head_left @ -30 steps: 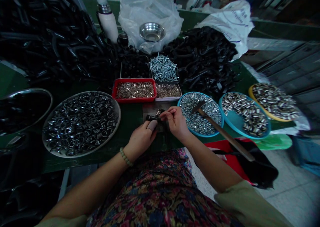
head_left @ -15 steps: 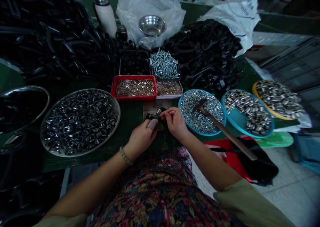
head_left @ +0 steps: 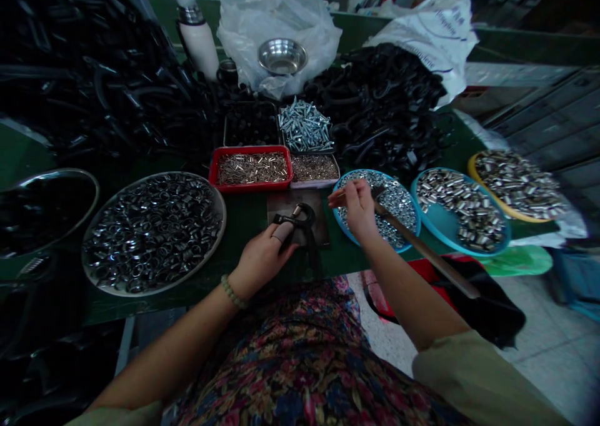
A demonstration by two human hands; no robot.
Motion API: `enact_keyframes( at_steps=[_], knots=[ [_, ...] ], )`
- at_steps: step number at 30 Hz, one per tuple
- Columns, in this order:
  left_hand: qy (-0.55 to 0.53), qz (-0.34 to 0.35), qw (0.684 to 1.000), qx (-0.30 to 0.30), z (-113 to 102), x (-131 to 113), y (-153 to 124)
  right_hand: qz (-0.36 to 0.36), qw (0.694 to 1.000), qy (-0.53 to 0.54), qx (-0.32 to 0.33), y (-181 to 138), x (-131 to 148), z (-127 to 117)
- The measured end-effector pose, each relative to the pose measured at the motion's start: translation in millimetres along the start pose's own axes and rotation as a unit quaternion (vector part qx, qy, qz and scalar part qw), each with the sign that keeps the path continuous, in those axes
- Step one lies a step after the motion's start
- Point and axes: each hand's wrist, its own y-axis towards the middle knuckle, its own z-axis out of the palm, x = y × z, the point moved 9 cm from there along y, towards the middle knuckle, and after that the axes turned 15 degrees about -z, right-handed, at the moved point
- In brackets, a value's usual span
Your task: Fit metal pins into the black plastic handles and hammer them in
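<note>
My left hand (head_left: 262,258) grips a black clamp part (head_left: 300,217) and holds it on a small grey metal plate (head_left: 320,226) at the bench's front edge; a pink guard covers one fingertip. My right hand (head_left: 360,208) hovers over the blue bowl of small shiny nuts (head_left: 347,185), fingers curled beside the head of a wooden-handled hammer (head_left: 424,251) that lies across that bowl. Whether the fingers hold anything is hidden.
A round tray of dark metal rings (head_left: 152,229) sits left. A red tray of pins (head_left: 252,167), a tray of bolts (head_left: 304,126), two bowls of metal sleeves (head_left: 462,210) (head_left: 518,185) and heaps of black parts (head_left: 389,110) ring the work spot.
My right hand has left the clamp part and moved right and away, over the blue bowl by the hammer head. The left hand keeps the part on the plate.
</note>
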Motion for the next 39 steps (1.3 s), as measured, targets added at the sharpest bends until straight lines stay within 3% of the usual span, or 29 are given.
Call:
enact_keyframes(
  at_steps=[2,5,7,9,12,15,29,39],
  knots=[
    [-0.045,-0.003,0.998,-0.036,-23,2,18,-0.097,0.973,-0.199,0.066,-2,11,-23],
    [-0.038,0.021,0.995,-0.095,-49,-15,75,-0.152,0.875,-0.425,0.173,9,8,-25],
    [0.02,0.05,0.995,-0.09,-46,-39,123,-0.146,0.843,-0.487,0.173,33,4,-16],
    [0.084,0.055,0.993,-0.066,-32,-61,164,-0.141,0.829,-0.504,0.198,61,-1,9],
    [0.13,0.03,0.99,-0.045,-14,-76,196,-0.147,0.808,-0.492,0.287,91,-11,52],
    [0.133,0.037,0.989,-0.051,-8,-78,199,-0.162,0.808,-0.478,0.303,105,-16,66],
    [0.14,0.016,0.989,-0.053,-17,-68,201,-0.156,0.827,-0.459,0.285,108,-24,63],
    [0.132,0.033,0.989,-0.061,-13,-75,194,-0.15,0.827,-0.456,0.292,107,-27,59]
  ],
)
